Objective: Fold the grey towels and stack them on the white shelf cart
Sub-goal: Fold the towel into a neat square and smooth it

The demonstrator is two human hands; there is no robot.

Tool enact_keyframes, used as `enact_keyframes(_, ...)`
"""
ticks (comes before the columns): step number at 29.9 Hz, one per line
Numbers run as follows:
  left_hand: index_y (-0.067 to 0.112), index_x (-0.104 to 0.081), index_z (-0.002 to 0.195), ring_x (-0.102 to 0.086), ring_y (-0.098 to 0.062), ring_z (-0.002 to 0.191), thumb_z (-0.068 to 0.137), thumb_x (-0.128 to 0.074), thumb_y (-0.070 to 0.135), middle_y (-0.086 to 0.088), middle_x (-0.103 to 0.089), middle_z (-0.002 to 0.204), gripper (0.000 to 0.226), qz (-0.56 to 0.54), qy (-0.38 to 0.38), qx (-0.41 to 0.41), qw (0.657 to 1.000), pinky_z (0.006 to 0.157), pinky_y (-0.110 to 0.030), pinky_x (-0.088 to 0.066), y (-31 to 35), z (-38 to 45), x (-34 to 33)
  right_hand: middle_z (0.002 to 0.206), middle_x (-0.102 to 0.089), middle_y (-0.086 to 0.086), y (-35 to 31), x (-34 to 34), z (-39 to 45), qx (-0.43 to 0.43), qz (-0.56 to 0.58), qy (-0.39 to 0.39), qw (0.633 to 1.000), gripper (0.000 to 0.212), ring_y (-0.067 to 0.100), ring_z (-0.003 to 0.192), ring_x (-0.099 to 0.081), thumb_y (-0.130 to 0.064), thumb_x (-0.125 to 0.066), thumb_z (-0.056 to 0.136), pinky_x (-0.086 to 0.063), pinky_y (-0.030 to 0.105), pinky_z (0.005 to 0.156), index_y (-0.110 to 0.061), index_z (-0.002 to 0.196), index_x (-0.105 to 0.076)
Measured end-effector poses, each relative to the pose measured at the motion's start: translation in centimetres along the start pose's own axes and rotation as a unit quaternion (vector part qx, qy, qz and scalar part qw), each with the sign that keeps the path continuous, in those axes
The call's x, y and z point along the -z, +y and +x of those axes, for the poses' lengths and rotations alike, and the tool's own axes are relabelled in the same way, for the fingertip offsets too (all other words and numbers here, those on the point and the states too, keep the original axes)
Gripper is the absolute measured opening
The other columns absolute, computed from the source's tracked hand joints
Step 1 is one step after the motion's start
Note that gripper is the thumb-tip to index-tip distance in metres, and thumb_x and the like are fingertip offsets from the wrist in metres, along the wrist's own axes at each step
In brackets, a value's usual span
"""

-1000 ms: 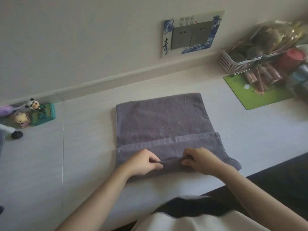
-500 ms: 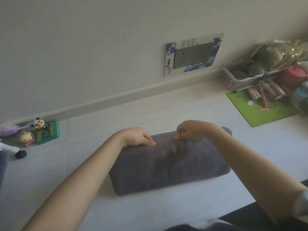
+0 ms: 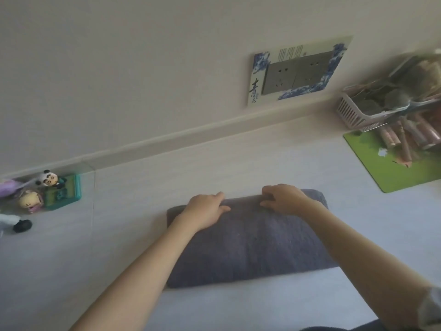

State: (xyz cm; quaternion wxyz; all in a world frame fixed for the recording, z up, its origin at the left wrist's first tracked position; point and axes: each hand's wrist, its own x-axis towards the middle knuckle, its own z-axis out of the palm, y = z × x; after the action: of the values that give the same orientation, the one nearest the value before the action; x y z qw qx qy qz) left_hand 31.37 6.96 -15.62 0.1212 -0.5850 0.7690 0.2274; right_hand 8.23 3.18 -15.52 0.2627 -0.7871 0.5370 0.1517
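Grey towel (image 3: 250, 244): folded to a thick oblong, lying flat at the centre of the pale counter (image 3: 143, 235). Left hand (image 3: 205, 211): palm down on the towel's far left edge, fingers loosely curled, not clasping. Right hand (image 3: 284, 199): on the far right edge, fingers bent, pinching the fold. Wall, far: double socket (image 3: 298, 75) within a blue-and-white surround (image 3: 259, 80), marked with the large character "青"; smaller characters beneath it unreadable. Far left on the counter: panda figure (image 3: 49, 179), doll (image 3: 31, 201), teal box (image 3: 64, 192). Right: green mat (image 3: 391, 170) bearing wrapped tubes (image 3: 410, 137); white basket (image 3: 353, 113) holding blurred contents.
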Motion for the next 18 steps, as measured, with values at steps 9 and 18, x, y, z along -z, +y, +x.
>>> enact_keyframes(9, 0.009, -0.055, 0.128, -0.048, -0.034, 0.124, 0.087, -0.039, 0.030, -0.014, -0.054, 0.132, 0.049, 0.005, 0.240, 0.015, 0.971, 0.107, -0.048, -0.027, 3.7, -2.1, -5.4, 0.127, -0.059, 0.010, -4.6, -5.7, -2.5, 0.010, -0.045, 0.286, 0.957, 0.045, 0.030, 0.122, -0.052, -0.025, -0.035, 0.085, -0.024, 0.039, 0.106, -0.013, 0.121, -0.059)
enact_keyframes(18, 0.029, -0.034, 0.146, -0.022, -0.038, 0.142, 0.084, -0.037, 0.060, -0.004, -0.028, 0.155, 0.069, 0.026, 0.170, 0.124, 0.977, 0.108, -0.069, -0.008, 1.3, -3.6, -9.1, 0.152, -0.031, 0.001, -1.4, -9.2, -3.3, -0.096, -0.014, 0.222, 0.970, 0.060, 0.025, 0.143, -0.022, -0.059, -0.024, 0.090, -0.006, 0.046, 0.115, -0.033, 0.144, -0.033)
